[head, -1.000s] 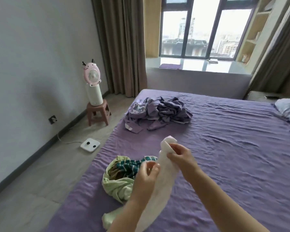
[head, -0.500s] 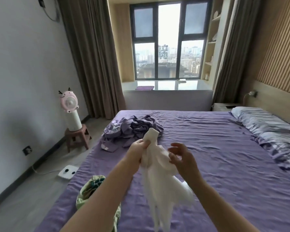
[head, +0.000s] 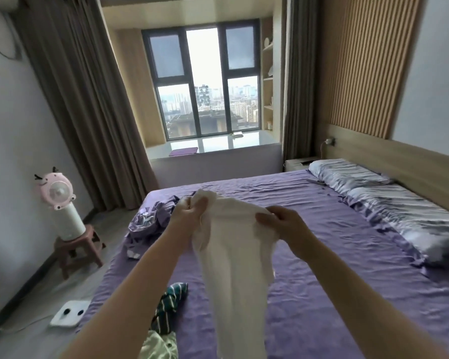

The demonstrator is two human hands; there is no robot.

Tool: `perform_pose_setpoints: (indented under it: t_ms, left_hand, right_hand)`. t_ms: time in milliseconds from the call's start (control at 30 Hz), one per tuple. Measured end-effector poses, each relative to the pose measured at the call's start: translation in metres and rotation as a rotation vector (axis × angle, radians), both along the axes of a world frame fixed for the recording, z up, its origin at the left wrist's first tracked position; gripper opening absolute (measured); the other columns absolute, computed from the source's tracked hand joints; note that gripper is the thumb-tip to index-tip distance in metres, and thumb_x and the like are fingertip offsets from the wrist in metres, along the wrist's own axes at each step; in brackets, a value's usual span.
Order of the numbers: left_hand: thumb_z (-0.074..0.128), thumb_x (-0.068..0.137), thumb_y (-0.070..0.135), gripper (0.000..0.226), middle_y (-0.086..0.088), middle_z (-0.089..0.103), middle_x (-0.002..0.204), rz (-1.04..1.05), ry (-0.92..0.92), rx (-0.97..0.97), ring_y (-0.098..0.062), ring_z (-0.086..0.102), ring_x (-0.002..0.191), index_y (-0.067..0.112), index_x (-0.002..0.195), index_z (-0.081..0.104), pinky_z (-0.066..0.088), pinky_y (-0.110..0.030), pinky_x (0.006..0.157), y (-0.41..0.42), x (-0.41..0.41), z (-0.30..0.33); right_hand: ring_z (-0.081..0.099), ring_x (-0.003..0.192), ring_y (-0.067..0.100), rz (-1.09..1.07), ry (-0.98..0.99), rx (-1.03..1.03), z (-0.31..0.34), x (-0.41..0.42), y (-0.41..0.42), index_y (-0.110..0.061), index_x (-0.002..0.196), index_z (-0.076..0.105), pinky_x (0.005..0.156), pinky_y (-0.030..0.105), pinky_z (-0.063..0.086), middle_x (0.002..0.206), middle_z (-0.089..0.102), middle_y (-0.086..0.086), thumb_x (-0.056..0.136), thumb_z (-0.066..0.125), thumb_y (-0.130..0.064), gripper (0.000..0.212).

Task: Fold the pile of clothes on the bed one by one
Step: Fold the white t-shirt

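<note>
Spreading white garment (head: 233, 255) wider at frame centre; your left hand (head: 189, 216), right hand (head: 280, 221) now both pinch top edge, ready for folding.

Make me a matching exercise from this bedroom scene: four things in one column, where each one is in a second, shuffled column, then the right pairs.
Things
1. white fabric garment
2. crumpled purple clothes pile
3. pink round fan with a white base
4. dark green striped garment

Places
A. on a small brown stool beside the bed
B. on the purple sheet, at the bed's far left corner
C. held up above the bed by both hands
D. on the bed's near left edge, below the left forearm

Pairs: 1-C, 2-B, 3-A, 4-D
</note>
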State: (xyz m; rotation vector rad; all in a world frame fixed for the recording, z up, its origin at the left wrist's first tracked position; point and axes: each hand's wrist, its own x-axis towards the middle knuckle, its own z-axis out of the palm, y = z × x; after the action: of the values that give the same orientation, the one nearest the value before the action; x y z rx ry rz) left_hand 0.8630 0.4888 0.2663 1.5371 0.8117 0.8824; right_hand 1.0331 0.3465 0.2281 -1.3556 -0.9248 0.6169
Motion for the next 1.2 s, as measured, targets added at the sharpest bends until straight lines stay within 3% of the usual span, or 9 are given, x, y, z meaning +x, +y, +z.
perform_pose_setpoints:
  t_ms: [133, 233, 300, 367, 433, 633, 767, 1000, 1200]
  left_hand:
    - [0.059, 0.091, 0.008, 0.032, -0.007, 0.06, 0.104, -0.181, -0.026, 0.034, -0.014, 0.059, 0.083, 0.013, 0.121, 0.051, 0.05, -0.016, 0.065, -0.006, -0.014, 0.006]
    - [0.066, 0.088, 0.013, 0.044, 0.001, 0.06, 0.115, -0.408, 0.185, 0.383, -0.007, 0.055, 0.1, 0.015, 0.13, 0.052, 0.044, -0.01, 0.082, -0.015, -0.015, 0.007]
    - [0.069, 0.085, 0.013, 0.028, 0.003, 0.063, 0.093, -0.562, 0.291, 0.48, -0.002, 0.056, 0.082, 0.012, 0.112, 0.063, 0.045, -0.015, 0.074, -0.018, -0.012, 0.007]
    - [0.071, 0.084, 0.017, 0.012, 0.007, 0.051, 0.066, -0.612, 0.397, 0.571, -0.004, 0.045, 0.063, 0.015, 0.078, 0.061, 0.036, -0.019, 0.06, -0.016, -0.007, 0.003]
    - [0.072, 0.083, 0.022, 0.029, 0.007, 0.04, 0.06, -0.59, 0.449, 0.649, -0.006, 0.035, 0.059, 0.019, 0.063, 0.051, 0.029, -0.021, 0.055, -0.014, 0.0, -0.006]
    - [0.068, 0.086, 0.021, 0.023, 0.012, 0.044, 0.059, -0.53, 0.294, 0.527, 0.0, 0.038, 0.053, 0.023, 0.067, 0.055, 0.033, -0.015, 0.051, -0.029, 0.02, -0.014]
    - [0.071, 0.083, 0.024, 0.018, 0.01, 0.049, 0.058, -0.486, 0.294, 0.519, 0.002, 0.043, 0.05, 0.019, 0.069, 0.062, 0.034, -0.01, 0.047, -0.025, 0.026, 0.007]
    - [0.079, 0.073, 0.038, 0.025, 0.009, 0.055, 0.057, -0.396, 0.472, 0.469, -0.004, 0.051, 0.055, 0.018, 0.061, 0.068, 0.041, -0.016, 0.054, -0.02, 0.037, -0.001]
    - [0.072, 0.081, 0.034, 0.029, 0.002, 0.057, 0.064, -0.158, 0.367, 0.452, -0.004, 0.048, 0.056, 0.006, 0.075, 0.069, 0.035, -0.011, 0.05, -0.023, 0.051, -0.01]
  right_hand:
    - [0.052, 0.056, 0.007, 0.072, -0.132, -0.016, 0.028, -0.021, 0.002, -0.008, 0.074, 0.069, 0.05, 0.017, 0.04, 0.06, 0.057, -0.005, 0.081, 0.071, -0.017, 0.012]
    - [0.047, 0.054, 0.005, 0.144, -0.248, -0.081, 0.035, -0.037, 0.006, -0.009, 0.07, 0.068, 0.05, 0.016, 0.038, 0.059, 0.052, -0.002, 0.08, 0.072, -0.017, 0.013]
    - [0.044, 0.052, 0.0, 0.117, -0.349, -0.115, 0.033, -0.043, 0.007, -0.01, 0.072, 0.068, 0.051, 0.013, 0.035, 0.059, 0.051, -0.004, 0.082, 0.07, -0.016, 0.012]
    - [0.046, 0.052, -0.004, 0.074, -0.368, -0.122, 0.025, -0.042, 0.003, -0.014, 0.074, 0.067, 0.052, 0.012, 0.036, 0.061, 0.054, -0.008, 0.082, 0.069, -0.015, 0.008]
    - [0.051, 0.058, -0.002, 0.048, -0.276, -0.134, 0.011, -0.039, -0.006, -0.016, 0.078, 0.067, 0.054, 0.014, 0.04, 0.067, 0.057, -0.006, 0.08, 0.072, -0.017, 0.005]
    - [0.056, 0.074, 0.019, 0.063, -0.097, -0.19, -0.024, -0.025, -0.047, -0.003, 0.091, 0.065, 0.066, 0.033, 0.043, 0.08, 0.059, 0.007, 0.075, 0.075, -0.028, 0.031]
    - [0.048, 0.063, 0.01, -0.058, -0.153, -0.285, -0.037, 0.002, -0.079, -0.016, 0.07, 0.064, 0.061, 0.026, 0.035, 0.065, 0.053, -0.003, 0.08, 0.073, -0.026, 0.018]
    - [0.049, 0.056, 0.006, -0.031, -0.309, -0.381, -0.036, 0.057, -0.117, -0.021, 0.061, 0.062, 0.055, 0.016, 0.035, 0.058, 0.057, -0.006, 0.083, 0.07, -0.019, 0.023]
    - [0.043, 0.057, 0.006, -0.028, -0.16, -0.315, -0.037, 0.112, -0.136, -0.021, 0.058, 0.057, 0.053, 0.018, 0.031, 0.059, 0.047, -0.01, 0.086, 0.066, -0.023, 0.029]
